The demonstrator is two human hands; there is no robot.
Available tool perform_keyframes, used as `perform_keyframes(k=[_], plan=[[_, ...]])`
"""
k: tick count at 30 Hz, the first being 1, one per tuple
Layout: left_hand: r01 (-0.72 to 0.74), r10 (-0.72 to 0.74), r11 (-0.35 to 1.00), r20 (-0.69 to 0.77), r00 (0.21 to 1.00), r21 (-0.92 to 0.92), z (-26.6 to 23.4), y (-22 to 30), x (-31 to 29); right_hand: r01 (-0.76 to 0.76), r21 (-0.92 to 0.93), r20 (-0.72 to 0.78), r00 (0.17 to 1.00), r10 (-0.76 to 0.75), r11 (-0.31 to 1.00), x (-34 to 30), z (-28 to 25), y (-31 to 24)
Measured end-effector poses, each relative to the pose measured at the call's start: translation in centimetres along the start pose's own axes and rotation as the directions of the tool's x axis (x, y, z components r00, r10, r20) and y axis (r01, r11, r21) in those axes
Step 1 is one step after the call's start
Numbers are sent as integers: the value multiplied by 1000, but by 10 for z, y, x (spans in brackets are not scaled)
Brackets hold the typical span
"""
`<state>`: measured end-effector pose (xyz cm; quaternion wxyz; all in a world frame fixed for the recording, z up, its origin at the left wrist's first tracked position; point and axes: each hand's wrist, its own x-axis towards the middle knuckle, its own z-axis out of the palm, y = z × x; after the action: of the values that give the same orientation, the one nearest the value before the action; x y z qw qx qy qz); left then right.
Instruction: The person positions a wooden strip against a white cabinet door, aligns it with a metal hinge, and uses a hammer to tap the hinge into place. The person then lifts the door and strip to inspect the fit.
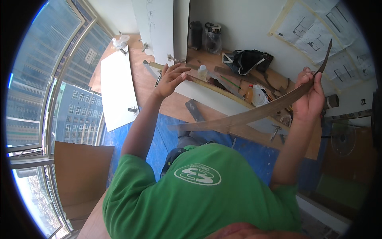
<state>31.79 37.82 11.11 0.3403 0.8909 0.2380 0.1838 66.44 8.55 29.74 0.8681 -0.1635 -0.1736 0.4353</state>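
My right hand [309, 95] is raised at the right, its fingers closed round a long, thin wood-grain edging strip [258, 112]. The strip bows down to the left in front of my chest, and its short end points up past my fingers. My left hand [172, 79] lies with fingers stretched out at the upper long edge of a white board [215, 95]. That edge looks yellowish and rough. The board rests tilted on the wooden worktable, with metal hinges [274, 132] on it. A dark flat piece [193, 110] lies against its near side.
Another white panel with hinges [118, 89] lies at the left by the windows. Tall white panels [157, 28] stand behind. Bottles [213, 38], a dark bag [248, 61] and several tools crowd the table's far side. Blue sheeting [254, 149] covers the floor; brown cardboard [81, 175] stands left.
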Motion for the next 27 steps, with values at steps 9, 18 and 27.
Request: perform_keyframes(k=[9,18,27], plan=[[5,1,993,48,999,-114,-6,-6,-4,438,-224,-417,764,-492,871,94,-62,-37],[-13,-5,991,128,992,136,-16,0,-15,483,-359,-529,600,-600,799,76,-196,-97],[-16,9,982,34,999,189,-7,3,-17,296,-510,-628,513,-585,808,-37,-264,-133]])
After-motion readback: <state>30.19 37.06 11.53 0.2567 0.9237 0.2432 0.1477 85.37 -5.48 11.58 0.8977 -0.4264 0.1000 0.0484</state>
